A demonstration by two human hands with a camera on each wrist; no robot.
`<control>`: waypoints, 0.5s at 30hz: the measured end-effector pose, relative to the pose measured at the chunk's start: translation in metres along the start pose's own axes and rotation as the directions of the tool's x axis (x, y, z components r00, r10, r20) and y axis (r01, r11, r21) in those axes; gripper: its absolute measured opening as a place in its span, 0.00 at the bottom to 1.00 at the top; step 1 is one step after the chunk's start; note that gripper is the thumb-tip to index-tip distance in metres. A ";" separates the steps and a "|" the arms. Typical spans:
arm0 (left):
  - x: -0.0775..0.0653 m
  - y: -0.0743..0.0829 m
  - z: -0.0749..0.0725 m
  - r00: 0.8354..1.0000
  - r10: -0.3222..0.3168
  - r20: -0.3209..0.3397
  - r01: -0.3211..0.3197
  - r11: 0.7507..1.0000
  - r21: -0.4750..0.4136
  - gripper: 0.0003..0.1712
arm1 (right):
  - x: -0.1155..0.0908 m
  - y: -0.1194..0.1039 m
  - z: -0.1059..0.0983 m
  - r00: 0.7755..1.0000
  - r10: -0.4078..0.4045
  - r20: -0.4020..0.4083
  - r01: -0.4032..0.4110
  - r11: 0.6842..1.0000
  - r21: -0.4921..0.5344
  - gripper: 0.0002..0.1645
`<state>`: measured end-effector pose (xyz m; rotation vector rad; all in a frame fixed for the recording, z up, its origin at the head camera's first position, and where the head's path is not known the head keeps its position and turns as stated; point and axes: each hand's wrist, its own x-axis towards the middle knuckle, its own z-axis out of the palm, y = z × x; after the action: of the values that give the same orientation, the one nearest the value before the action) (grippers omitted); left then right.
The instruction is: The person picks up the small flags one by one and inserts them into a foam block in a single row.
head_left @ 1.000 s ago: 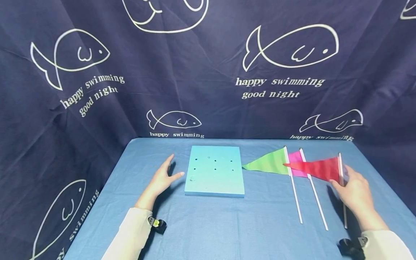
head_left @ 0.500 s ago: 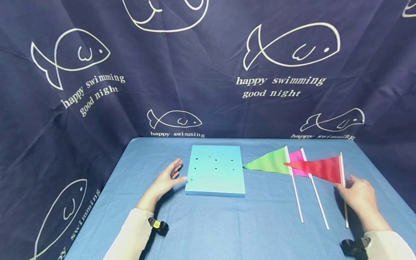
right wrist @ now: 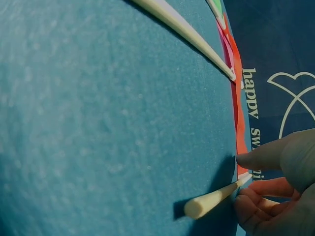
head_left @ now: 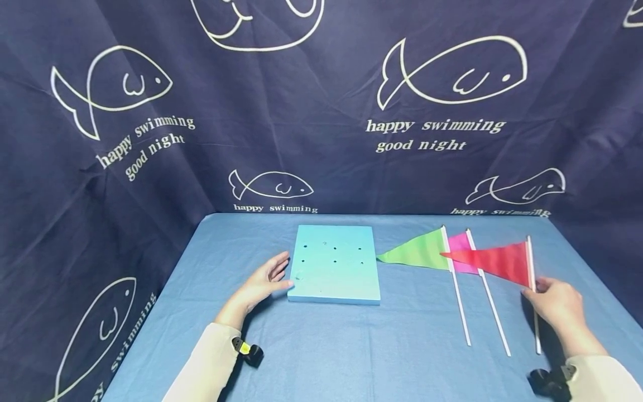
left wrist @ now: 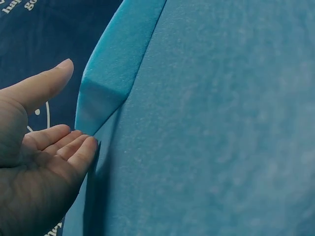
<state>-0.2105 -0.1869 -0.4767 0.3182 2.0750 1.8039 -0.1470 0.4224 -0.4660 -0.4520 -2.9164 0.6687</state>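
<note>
In the head view, my left hand [head_left: 263, 283] is at the left edge of the light blue board [head_left: 334, 279], which has several small holes in its top. Its fingers are loosely extended; in the left wrist view the fingertips [left wrist: 87, 142] are right at the board's lower corner and the thumb stands away. My right hand [head_left: 557, 301] has thumb and curled fingers on either side of the white pole of a red pennant flag [head_left: 509, 263], just below the cloth. The pole's near end [right wrist: 199, 207] points at the right wrist camera.
A green pennant flag [head_left: 419, 251] and a pink flag [head_left: 458, 244] lie left of the red one, their cloths overlapping. A blue cloth [head_left: 351, 352] covers the table. A dark curtain with fish drawings [head_left: 321, 111] stands behind and at the sides.
My left hand has moved right, up to the board's edge, its fingers drawing closer together. My right hand has shifted slightly down the red flag's pole and its fingers have curled in. The flags lie as before.
</note>
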 end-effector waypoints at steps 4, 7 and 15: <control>0.000 -0.002 0.001 1.000 0.003 0.009 -0.003 1.000 -0.006 0.50 | -0.001 0.002 0.001 1.000 0.007 -0.002 -0.007 1.000 0.000 0.30; 0.001 -0.004 0.002 1.000 0.009 0.022 -0.009 1.000 -0.016 0.50 | -0.001 0.003 0.001 1.000 0.015 -0.002 -0.015 1.000 0.001 0.29; 0.000 -0.007 0.004 0.998 0.006 0.055 -0.004 0.999 -0.032 0.51 | 0.000 0.002 0.000 0.998 0.063 0.012 -0.063 0.998 0.017 0.26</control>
<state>-0.2084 -0.1845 -0.4838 0.3607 2.0074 1.8090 -0.1469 0.4241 -0.4671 -0.5424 -2.9158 0.7062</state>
